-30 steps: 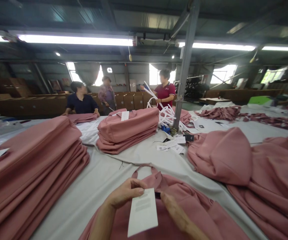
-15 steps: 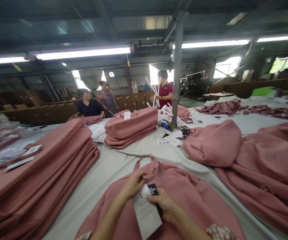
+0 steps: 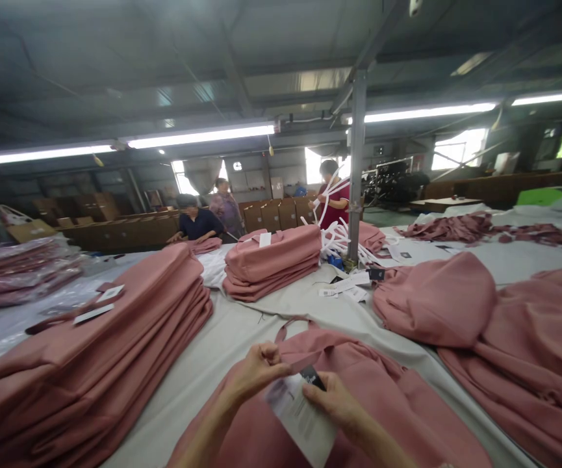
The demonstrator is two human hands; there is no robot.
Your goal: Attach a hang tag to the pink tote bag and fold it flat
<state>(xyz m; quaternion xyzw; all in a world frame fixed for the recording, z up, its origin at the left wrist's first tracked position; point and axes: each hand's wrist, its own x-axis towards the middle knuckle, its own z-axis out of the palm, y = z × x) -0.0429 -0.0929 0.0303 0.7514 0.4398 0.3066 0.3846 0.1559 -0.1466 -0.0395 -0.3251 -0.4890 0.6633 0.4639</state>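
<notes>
A pink fabric bag (image 3: 392,403) lies in front of me, with a loop handle at its far edge. My left hand (image 3: 260,372) is closed in a pinch on a thin pink strap (image 3: 307,361) that runs across the bag. Between thumb and fingers, my right hand (image 3: 333,398) grips a white printed hang tag (image 3: 305,422) together with a small black tag (image 3: 311,375). The white tag hangs tilted over the bag, its top end close to my left thumb. Whatever cord joins the tags to the strap is too small to make out.
A tall pile of pink bags (image 3: 129,338) stands at left, a smaller pile (image 3: 275,263) beyond. More pink bags (image 3: 519,338) lie at right. Loose tags (image 3: 351,283) rest near a metal post (image 3: 357,169). Several people (image 3: 197,221) work across the table.
The view has tilted up and swung left, so everything sits lower and further right. My left hand has lifted the strap tauter. My right hand still holds the tags.
</notes>
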